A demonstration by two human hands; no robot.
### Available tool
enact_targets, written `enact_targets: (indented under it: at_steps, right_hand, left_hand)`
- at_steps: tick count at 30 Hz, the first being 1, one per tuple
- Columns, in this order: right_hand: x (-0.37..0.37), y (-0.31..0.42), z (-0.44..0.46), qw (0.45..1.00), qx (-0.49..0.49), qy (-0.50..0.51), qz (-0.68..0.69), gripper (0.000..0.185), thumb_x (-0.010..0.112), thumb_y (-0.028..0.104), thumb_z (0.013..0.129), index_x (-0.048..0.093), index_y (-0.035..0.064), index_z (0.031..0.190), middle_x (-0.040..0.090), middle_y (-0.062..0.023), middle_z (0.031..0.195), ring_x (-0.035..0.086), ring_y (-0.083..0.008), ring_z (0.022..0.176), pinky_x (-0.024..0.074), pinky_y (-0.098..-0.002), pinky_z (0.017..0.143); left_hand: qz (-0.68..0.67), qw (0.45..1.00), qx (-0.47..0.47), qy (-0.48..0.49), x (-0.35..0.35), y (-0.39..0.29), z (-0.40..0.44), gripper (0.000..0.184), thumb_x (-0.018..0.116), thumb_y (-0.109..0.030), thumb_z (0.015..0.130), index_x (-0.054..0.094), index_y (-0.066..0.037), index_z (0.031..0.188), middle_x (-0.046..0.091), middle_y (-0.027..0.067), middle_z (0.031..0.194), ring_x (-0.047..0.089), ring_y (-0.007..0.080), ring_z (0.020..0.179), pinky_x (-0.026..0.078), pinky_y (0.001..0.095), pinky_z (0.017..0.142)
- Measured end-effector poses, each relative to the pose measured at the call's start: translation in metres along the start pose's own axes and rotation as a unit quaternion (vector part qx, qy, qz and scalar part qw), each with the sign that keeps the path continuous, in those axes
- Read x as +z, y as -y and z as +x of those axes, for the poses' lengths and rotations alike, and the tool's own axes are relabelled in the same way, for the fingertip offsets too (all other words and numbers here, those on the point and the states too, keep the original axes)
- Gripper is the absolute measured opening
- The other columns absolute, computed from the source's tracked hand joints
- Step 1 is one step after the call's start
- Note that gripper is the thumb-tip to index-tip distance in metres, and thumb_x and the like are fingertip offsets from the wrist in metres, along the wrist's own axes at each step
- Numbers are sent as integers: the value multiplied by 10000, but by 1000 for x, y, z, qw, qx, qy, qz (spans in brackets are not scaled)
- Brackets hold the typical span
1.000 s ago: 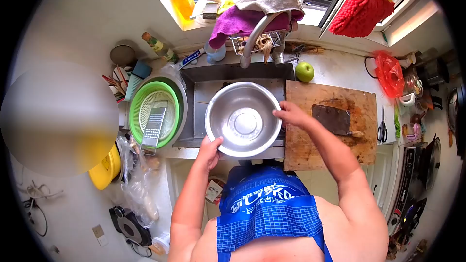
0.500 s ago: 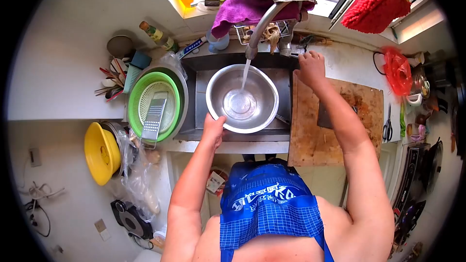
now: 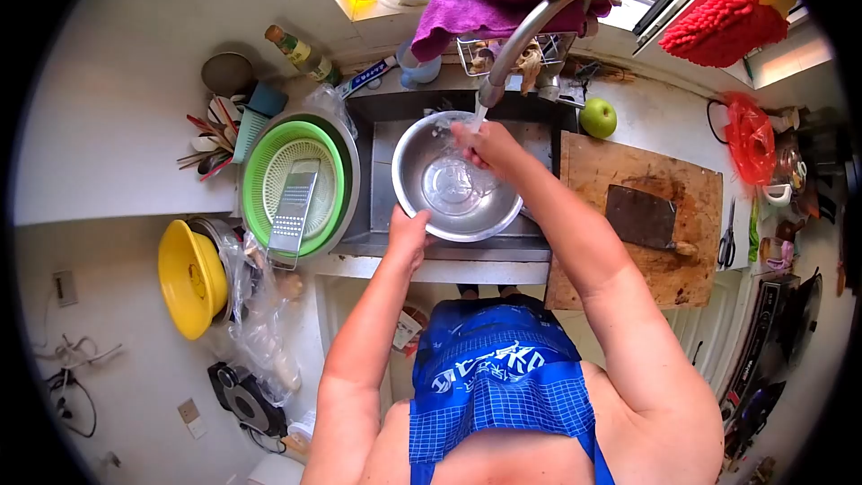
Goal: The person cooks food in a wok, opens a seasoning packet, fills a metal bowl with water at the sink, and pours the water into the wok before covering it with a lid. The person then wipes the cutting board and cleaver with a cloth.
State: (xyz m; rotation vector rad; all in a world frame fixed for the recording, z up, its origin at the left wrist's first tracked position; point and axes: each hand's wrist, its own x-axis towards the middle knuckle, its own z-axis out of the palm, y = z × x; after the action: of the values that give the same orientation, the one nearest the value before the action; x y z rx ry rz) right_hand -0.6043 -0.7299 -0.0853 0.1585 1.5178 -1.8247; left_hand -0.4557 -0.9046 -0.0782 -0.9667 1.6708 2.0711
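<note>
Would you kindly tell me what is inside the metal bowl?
Water lies in the bowl, the right hand over it, under the running tap; whatever that hand covers cannot be seen.

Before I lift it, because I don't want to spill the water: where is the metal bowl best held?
Likely hold the metal bowl by two sides of its rim: it is round, no handle in view. The left hand grips the near-left rim, thumb over it; the right hand could come from the right and take the right rim, balancing the water.

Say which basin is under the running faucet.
The steel basin gripped by the left hand; the green basin and yellow basin sit farther left, away from the faucet.
</note>
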Motion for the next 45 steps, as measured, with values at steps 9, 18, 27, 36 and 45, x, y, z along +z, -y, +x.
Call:
enact_targets:
  at_steps: [9, 18, 27, 36, 45]
  right_hand:
    - [-68, -70, -58, 972, -53, -99, -206, 392, 630, 172, 760, 529, 36, 1113, 632, -178, 897, 618, -324, 702, 510, -390, 603]
    - [-20, -26, -113, 844, -178, -267, -430, 484, 545, 94, 758, 453, 19, 1228, 596, -250, 1009, 545, -422, 989, 441, -430, 865]
    - [-45, -51, -111, 868, -186, -307, -343, 466, 534, 97, 745, 485, 7, 1200, 605, -242, 984, 562, -399, 972, 437, -437, 865]
    - [-60, -65, -116, 966, -14, -232, -114, 358, 532, 120, 793, 507, 2, 1129, 618, -139, 816, 611, -209, 603, 499, -326, 475]
    - [-34, -29, -117, 786, -205, -209, -545, 460, 639, 155, 769, 474, 16, 1175, 482, -233, 1220, 519, -338, 1070, 441, -395, 882]
  left_hand:
    - [-36, 998, -42, 3, -27, 21, 35, 416, 530, -51, 786, 417, -41, 1186, 569, 123, 1010, 626, 244, 855, 558, 373, 621]
    - [614, 666, 378, -190, 49, 24, 57, 566, 629, -132, 793, 360, 36, 1261, 423, 276, 1256, 477, 325, 1143, 352, 439, 990]
    - [630, 665, 214, 339, 64, 44, 63, 627, 468, -440, 877, 354, -47, 1352, 220, 187, 1461, 193, 320, 1360, 137, 487, 1099]
    - [442, 874, 201, 34, 5, -21, 102, 627, 601, -78, 781, 343, -95, 1353, 492, 189, 1247, 552, 350, 1048, 473, 447, 866]
    - [176, 972, -23, 151, -18, -11, 52, 499, 527, 42, 717, 435, 16, 1206, 566, 123, 1016, 578, 188, 855, 481, 293, 700]
